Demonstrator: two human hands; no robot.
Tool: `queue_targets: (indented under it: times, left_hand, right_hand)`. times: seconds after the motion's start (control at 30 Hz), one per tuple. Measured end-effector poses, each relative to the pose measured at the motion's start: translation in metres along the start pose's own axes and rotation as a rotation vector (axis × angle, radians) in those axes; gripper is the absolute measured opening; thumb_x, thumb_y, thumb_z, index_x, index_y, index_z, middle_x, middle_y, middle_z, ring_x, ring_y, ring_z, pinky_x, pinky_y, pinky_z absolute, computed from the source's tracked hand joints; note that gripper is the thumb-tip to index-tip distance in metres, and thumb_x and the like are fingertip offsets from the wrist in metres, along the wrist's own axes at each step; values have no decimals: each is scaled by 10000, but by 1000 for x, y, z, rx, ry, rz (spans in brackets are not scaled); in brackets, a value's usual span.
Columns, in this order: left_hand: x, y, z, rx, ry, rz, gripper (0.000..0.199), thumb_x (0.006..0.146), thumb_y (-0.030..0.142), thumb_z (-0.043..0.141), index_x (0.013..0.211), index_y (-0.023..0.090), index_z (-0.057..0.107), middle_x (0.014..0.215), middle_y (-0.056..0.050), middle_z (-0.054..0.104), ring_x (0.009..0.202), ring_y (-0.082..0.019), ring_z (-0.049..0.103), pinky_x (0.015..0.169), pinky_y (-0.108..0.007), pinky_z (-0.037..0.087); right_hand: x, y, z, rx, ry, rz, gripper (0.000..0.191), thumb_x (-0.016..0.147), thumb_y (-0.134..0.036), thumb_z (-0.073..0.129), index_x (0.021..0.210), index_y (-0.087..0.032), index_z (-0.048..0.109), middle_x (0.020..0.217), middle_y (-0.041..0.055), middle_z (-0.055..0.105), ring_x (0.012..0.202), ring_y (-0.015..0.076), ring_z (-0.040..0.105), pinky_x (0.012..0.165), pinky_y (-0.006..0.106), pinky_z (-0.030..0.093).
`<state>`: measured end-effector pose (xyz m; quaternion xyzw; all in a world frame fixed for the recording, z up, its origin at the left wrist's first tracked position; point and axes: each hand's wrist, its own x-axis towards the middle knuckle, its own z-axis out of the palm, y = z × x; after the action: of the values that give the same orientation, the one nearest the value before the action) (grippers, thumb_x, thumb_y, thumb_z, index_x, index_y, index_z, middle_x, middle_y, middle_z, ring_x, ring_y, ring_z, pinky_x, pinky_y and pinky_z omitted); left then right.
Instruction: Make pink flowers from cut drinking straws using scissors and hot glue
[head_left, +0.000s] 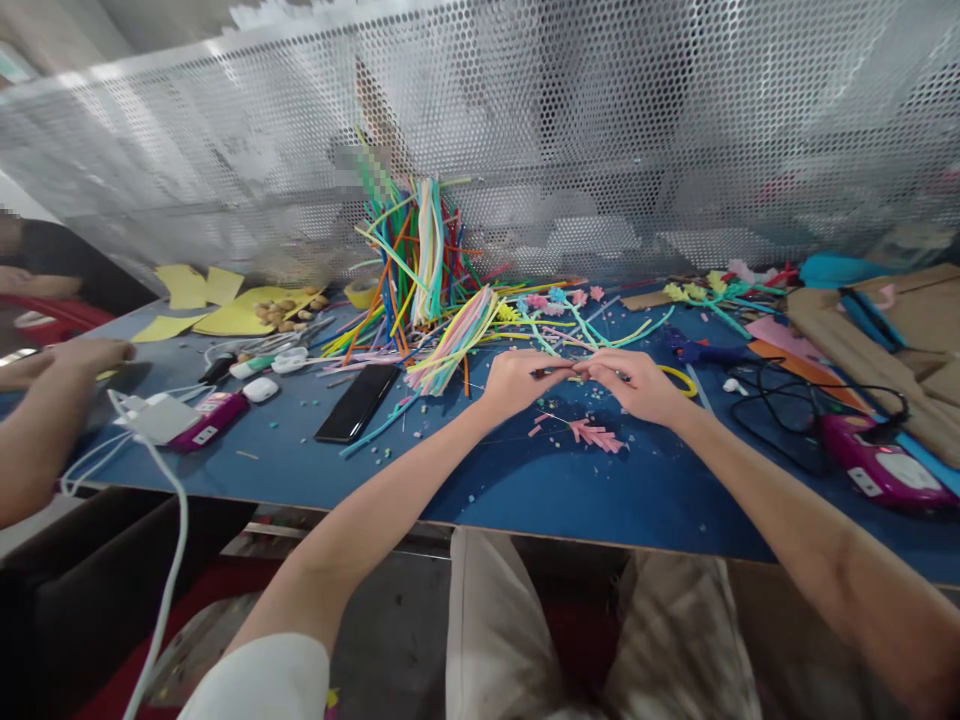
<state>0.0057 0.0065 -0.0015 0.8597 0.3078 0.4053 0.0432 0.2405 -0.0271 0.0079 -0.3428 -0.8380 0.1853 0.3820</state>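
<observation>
Over the blue table my left hand (521, 383) and my right hand (631, 386) meet at the fingertips, both closed in a pinch. Whatever they hold between them is too small and too covered by the fingers to name. Just below lies a pink leaf-shaped sprig (596, 436) of fuzzy pipe cleaner pieces with a thin wire stem. Tiny coloured clippings are strewn around it. A bundle of pastel pipe cleaners (457, 345) rests left of my left hand. Beside my right hand is a yellow ring (681, 380), partly hidden by it.
A black phone (358, 402) lies left, near a magenta power strip (208, 420) with white cables. Upright pipe cleaners (427, 250) stand before the perforated metal screen (600, 130). A glue gun (709, 350), black cable and second magenta strip (885, 465) sit right. Another person's arm (45, 420) reaches in at left.
</observation>
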Motion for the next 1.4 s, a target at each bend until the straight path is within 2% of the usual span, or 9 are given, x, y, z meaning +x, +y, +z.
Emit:
queue_targets:
  times: [0.23,0.37,0.5,0.63,0.8,1.03,1.13,1.23,1.4]
  left_hand:
    - [3,0,1,-206,35,-144,239,936,390,643,994,225,806,821,-9,789,592,-109,643,559,-227,486]
    - [4,0,0,-291,60,-227,238,908,382,673,984,202,807,759,-3,776,516,-99,583,472,-224,430]
    - [4,-3,0,-323,65,-268,260,898,398,678,983,188,804,817,-22,785,584,-121,639,515,-233,481]
    - [3,-5,-1,-335,44,-265,264,904,397,666,964,179,800,840,-33,785,641,-132,667,574,-239,512]
    - [5,-2,-4,-263,41,-271,216,901,341,653,933,182,796,809,-13,772,613,-109,622,564,-220,462]
    - [5,7,-9,-127,26,-291,181,895,288,627,912,201,784,827,4,766,624,-91,603,588,-206,422]
    - [5,7,-8,-112,15,-316,169,881,283,635,917,207,782,824,5,763,629,-92,604,586,-206,416]
    - [4,7,-7,-117,25,-328,165,867,277,643,911,203,783,814,1,760,627,-95,601,585,-208,418]
    - [4,7,-6,-163,45,-335,177,860,287,644,901,189,785,797,-5,754,625,-95,588,578,-206,413]
  right_hand:
    - [0,-3,-2,49,-37,7,433,1054,-420,337,1277,-291,686,1104,62,698,994,219,658,894,403,541]
    - [-1,-1,2,5,-61,-22,428,1051,-405,350,1384,-332,607,1226,67,646,1123,239,624,984,450,521]
    - [-1,2,5,-64,-72,-64,436,1042,-398,376,1441,-361,546,1282,67,622,1203,258,584,1052,505,482]
    - [-1,3,5,-100,-87,-94,452,1038,-388,395,1477,-377,498,1296,70,619,1222,265,563,1070,532,458]
    - [-2,0,4,-107,-110,-100,480,1023,-415,453,1500,-364,470,1347,73,593,1300,270,502,1131,545,391]
    - [-3,1,1,47,-144,-40,563,975,-551,506,1498,-343,481,1400,86,547,1340,293,465,1135,532,371]
    - [-3,5,-2,148,-161,-68,656,977,-685,326,1495,-318,494,1363,104,566,1244,294,510,1055,511,422]
    - [-3,11,-3,235,-188,-117,872,918,-788,73,1502,-294,492,1320,116,585,1106,280,534,957,476,448]
    - [-4,18,1,335,-164,-67,1017,849,-806,-101,1459,-312,547,1257,98,597,934,236,497,912,439,420]
